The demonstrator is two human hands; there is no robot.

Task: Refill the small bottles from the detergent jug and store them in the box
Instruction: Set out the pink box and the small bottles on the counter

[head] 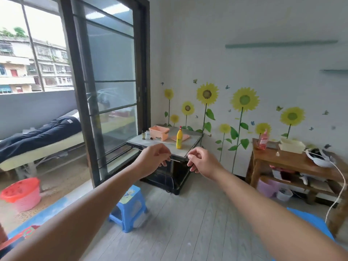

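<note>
A yellow detergent jug (179, 138) with a red cap stands upright on a small grey-topped table (192, 146) across the room. Behind it sits an orange plastic box (159, 132), and left of the box stand a few small bottles (146, 135). An orange cloth (180, 137) lies behind the jug. Both my arms are stretched forward, well short of the table. My left hand (155, 159) and my right hand (200, 161) hang in the air with fingers loosely curled, holding nothing.
A blue plastic stool (129, 208) stands on the floor before the table. A wooden shelf unit (293, 166) with a pink bottle (263, 140) is at the right. A sliding glass door (113, 91) and a red-and-pink basin (21, 194) are at the left.
</note>
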